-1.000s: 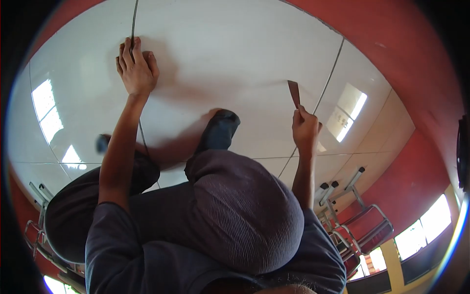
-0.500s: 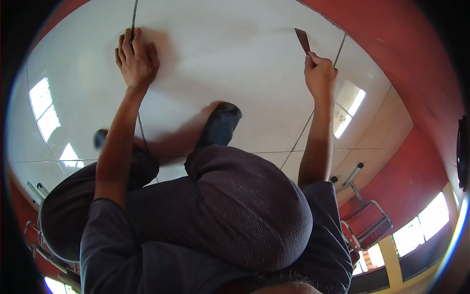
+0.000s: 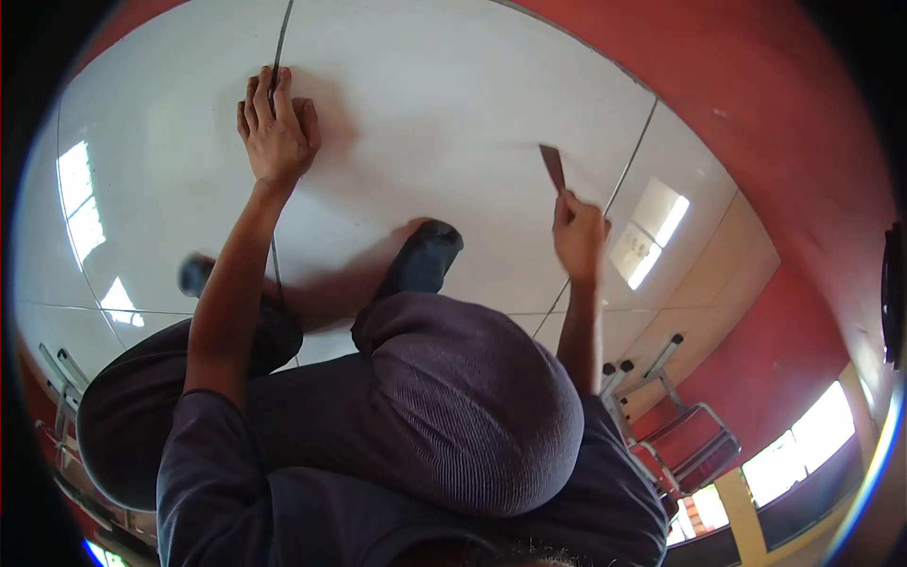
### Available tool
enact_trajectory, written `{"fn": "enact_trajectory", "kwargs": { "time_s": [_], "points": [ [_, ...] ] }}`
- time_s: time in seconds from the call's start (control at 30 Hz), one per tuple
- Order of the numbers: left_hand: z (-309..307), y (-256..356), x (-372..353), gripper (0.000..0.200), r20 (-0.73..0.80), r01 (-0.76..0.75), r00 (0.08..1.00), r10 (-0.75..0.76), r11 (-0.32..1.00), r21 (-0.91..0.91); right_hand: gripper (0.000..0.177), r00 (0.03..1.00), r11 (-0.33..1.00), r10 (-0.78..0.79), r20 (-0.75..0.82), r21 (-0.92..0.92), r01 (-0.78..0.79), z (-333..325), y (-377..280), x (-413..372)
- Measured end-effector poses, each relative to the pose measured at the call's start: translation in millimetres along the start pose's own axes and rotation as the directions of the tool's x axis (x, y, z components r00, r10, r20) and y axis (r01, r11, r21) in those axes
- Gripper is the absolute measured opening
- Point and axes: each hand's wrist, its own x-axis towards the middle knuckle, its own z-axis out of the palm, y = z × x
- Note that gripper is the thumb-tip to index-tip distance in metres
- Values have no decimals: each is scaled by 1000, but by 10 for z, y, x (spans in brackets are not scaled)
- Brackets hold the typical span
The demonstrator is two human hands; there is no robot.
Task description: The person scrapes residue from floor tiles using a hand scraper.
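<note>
scraper (image 3: 551, 168): flat, dark brownish blade, narrow at the grip and wider at the free end. it sits right of centre over the big white tile (image 3: 453, 104), just left of a dark joint (image 3: 631, 156). long axis runs roughly up the frame, away from the body, leaning a little left. the free edge points away from the person. slight blur here, so cannot tell whether the edge touches the tile.

right hand (image 3: 578, 236): closed tight round the lower end of the scraper, fingers curled. the handle is hidden inside the fist and only the blade shows above it. the forearm comes up beside the knee.

left hand (image 3: 277, 132): open, palm down, flat on the floor, fingers stretched away from the body and only slightly spread. it holds nothing. it lies across a second joint (image 3: 282, 42), with the middle fingers right on the line. arm nearly straight.

between the hands: a dark shoe (image 3: 422, 253) planted on the tile, toe pointing away, its shadow spreading to the left. below it a bent knee (image 3: 472, 406) in dark ribbed cloth fills the lower middle. a second shoe (image 3: 196, 274), blurred, shows just left of the left forearm.

outward: the floor is glossy, with bright window glare at far left and at right past the first joint. a red wall (image 3: 756, 104) curves along the floor's upper right edge. metal frames (image 3: 685, 439) with red panels stand at lower right, near that wall.
</note>
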Motion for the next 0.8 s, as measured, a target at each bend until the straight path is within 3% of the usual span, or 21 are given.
{"fn": "enact_trajectory", "kwargs": {
  "time_s": [0.07,0.13,0.2,0.33,0.43,0.47,0.5,0.53,0.6,0.67,0.77,0.8],
  "points": [
    [-1,1,-13,51,6,-5,1000,5,1000,-1,21,978,979,183,102,-114,-172,-100,-186,157],
    [-14,18,4,51,-11,0,1000,0,1000,-16,22,998,963,29,60,-268,-12,-62,-108,665],
    [-31,40,-22,51,-7,-3,1000,2,1000,-24,23,995,996,86,-58,8,-85,-138,-177,943],
    [-18,1,3,51,16,10,1000,-10,1000,-24,25,994,979,76,83,-193,-59,-65,90,248],
    [-8,-16,-21,52,8,9,1000,-9,1000,-10,26,984,960,150,92,-252,-122,-36,151,467],
    [-3,-5,-15,52,3,4,1000,-4,1000,-22,29,999,941,22,38,-340,-8,16,233,744],
    [-13,16,-18,52,-1,1,1000,-1,999,-35,29,999,955,30,-10,-294,-32,5,210,1005],
    [-36,24,-17,52,-14,1,1000,-2,999,-44,32,991,992,116,-71,-42,-119,-109,69,1118],
    [-61,5,-25,52,0,-3,1000,3,999,-34,33,1000,978,22,17,-208,-18,-104,247,1015],
    [-52,2,-7,52,16,3,1000,-3,1000,-28,33,996,959,56,66,-281,-35,-48,404,520],
    [-51,-8,2,52,36,30,999,-30,999,18,33,991,984,135,-4,-117,-135,-98,303,435],
    [-58,3,-5,52,41,22,999,-22,1000,8,31,979,963,177,98,-223,-152,-189,255,703]
  ]
}}
